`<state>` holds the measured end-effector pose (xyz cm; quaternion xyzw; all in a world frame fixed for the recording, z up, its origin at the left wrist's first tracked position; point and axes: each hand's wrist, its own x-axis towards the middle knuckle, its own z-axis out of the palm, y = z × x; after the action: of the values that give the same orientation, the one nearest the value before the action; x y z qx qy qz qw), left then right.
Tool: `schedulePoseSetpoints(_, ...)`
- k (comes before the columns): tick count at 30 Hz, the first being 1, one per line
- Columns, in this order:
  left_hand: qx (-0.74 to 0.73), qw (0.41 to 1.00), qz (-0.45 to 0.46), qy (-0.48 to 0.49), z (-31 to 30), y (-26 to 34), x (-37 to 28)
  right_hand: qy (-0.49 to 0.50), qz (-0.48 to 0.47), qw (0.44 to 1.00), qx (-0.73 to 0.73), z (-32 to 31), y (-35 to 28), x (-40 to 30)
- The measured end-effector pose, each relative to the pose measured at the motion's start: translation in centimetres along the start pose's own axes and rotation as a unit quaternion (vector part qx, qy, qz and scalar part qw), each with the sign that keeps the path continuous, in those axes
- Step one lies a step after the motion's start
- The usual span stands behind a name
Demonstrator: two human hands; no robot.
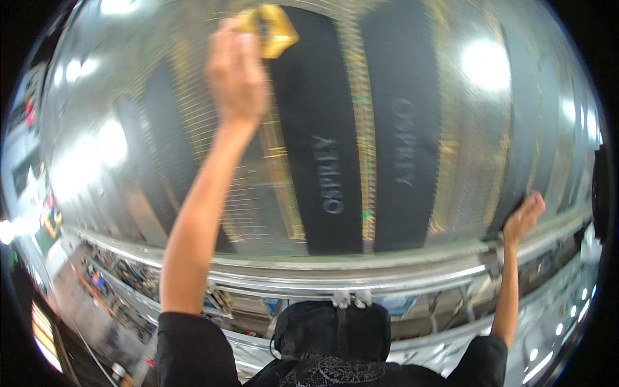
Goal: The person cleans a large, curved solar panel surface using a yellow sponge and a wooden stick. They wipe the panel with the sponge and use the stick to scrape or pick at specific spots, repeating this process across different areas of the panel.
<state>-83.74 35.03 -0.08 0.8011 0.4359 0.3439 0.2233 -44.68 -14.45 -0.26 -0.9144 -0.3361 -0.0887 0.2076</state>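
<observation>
My left hand [237, 77] grips a shiny yellow object [278, 33] at the upper left of centre, above the glossy work surface [329, 244]; blur hides its exact kind. Two long dark panels [314, 121] [401, 130] with pale lettering lie side by side at the centre. Between them runs a strip of yellow and green fibres or threads [365, 159]. Far to the right, my right hand [522, 217] has its fingers curled near the front edge, beside another dark panel [505, 208]. Whether it holds anything cannot be told.
A metal rail [348, 278] borders the front of the surface. Beneath and before it are shelves or frames with mixed items. An orange rod [92, 290] and small clutter lie at the lower left. Bright lamp reflections hide parts of the surface.
</observation>
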Motion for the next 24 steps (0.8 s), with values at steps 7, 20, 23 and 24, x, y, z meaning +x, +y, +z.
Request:
schedulePoseSetpoints(7,-0.159,0.987,-0.004,0.03,-1.2,0.3,0.1,0.027,-0.087,0.97,-0.224,-1.0,-2.9,0.1)
schedulePoseSetpoints(20,-0.217,0.968,0.122,0.03,-22.3,-9.0,-5.9,-0.036,-0.048,0.992,0.114,7.7,-47.4,-14.3)
schedulePoseSetpoints(23,0.116,0.987,0.11,0.017,-35.5,-27.7,-6.1,-0.06,-0.096,0.985,0.13,11.9,-51.1,-14.7)
schedulePoseSetpoints(24,0.003,0.999,0.035,0.02,-36.3,-28.9,-7.8,-0.053,-0.095,0.987,0.116,11.4,-50.2,-14.8)
